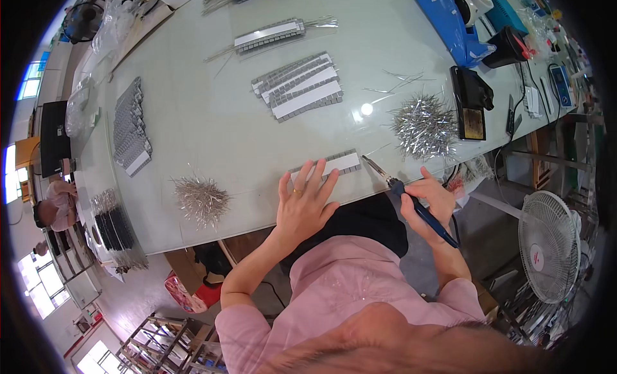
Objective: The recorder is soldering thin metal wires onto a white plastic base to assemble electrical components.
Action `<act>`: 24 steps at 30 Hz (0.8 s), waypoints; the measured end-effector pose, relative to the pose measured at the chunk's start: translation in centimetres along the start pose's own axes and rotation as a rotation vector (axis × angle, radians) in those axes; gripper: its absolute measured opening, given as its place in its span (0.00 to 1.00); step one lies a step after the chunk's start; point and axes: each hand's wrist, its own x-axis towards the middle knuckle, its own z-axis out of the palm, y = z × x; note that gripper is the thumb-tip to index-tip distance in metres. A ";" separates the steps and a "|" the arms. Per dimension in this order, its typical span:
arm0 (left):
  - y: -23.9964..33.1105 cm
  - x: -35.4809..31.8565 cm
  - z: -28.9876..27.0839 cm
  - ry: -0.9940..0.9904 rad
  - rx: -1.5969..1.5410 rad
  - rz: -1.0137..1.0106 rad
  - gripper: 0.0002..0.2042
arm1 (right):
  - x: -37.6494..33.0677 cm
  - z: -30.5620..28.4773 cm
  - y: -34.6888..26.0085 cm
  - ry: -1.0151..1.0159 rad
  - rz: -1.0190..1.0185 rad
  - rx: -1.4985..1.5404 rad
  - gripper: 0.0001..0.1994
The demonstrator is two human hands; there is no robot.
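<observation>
head view: my left hand (304,203) lies flat, fingers spread wide, pressing the near end of the grey-and-white strip (334,165) at the table (205,123) edge. the strip's long axis runs left to right, rising slightly to the right. my right hand (429,203) is closed around the blue-handled soldering iron (411,200), tip just beside the strip's right end. a pile of silver wires (424,126) sits beyond, near the right hand.

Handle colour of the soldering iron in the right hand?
Dark blue handle of the soldering iron, gripped by the right hand; head view.
</observation>
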 end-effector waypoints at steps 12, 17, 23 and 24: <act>-2.3 -3.8 -1.5 0.197 -0.001 -0.251 0.29 | 1.1 0.1 -1.2 -0.047 0.100 0.013 0.06; -4.7 -7.2 -1.9 0.223 0.129 -0.354 0.27 | 0.5 -0.2 -0.4 -0.054 0.321 0.133 0.02; -3.1 -6.9 -1.0 0.224 0.095 -0.377 0.27 | 0.2 0.4 0.1 -0.024 0.380 0.280 0.02; -3.0 -6.7 -1.0 0.222 0.083 -0.356 0.27 | 0.0 0.6 -0.1 -0.014 0.360 0.273 0.02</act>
